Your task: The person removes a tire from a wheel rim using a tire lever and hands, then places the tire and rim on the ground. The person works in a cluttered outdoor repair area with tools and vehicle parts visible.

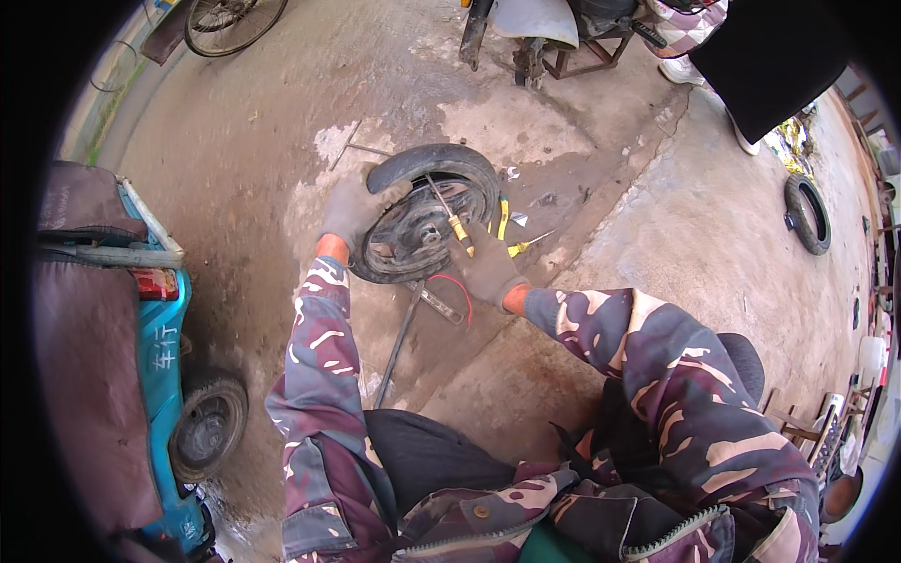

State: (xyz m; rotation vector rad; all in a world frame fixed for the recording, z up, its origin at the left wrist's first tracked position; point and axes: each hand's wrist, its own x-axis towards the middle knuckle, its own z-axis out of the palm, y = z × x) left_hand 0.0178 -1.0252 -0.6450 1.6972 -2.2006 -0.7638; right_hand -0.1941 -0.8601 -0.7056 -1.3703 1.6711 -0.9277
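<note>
Wheel [424,235] lies between left hand [355,205], gripping its tire [439,159], and right hand [488,267], clasping screwdriver [458,228].

Shows moderately bright, diffuse daylight across the concrete floor [694,244]. Keeps shadows soft, with darker shade inside the tire [413,166]. Bends straight edges near the circular rim, with bluish fringing at lower right. Falls to black at the corners. Loses all detail in a flat black patch, upper right.

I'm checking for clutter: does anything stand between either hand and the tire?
Nothing visible does: the left hand is directly on the tire, and the yellow-handled tool in the right hand reaches the tire's inner edge.
</note>
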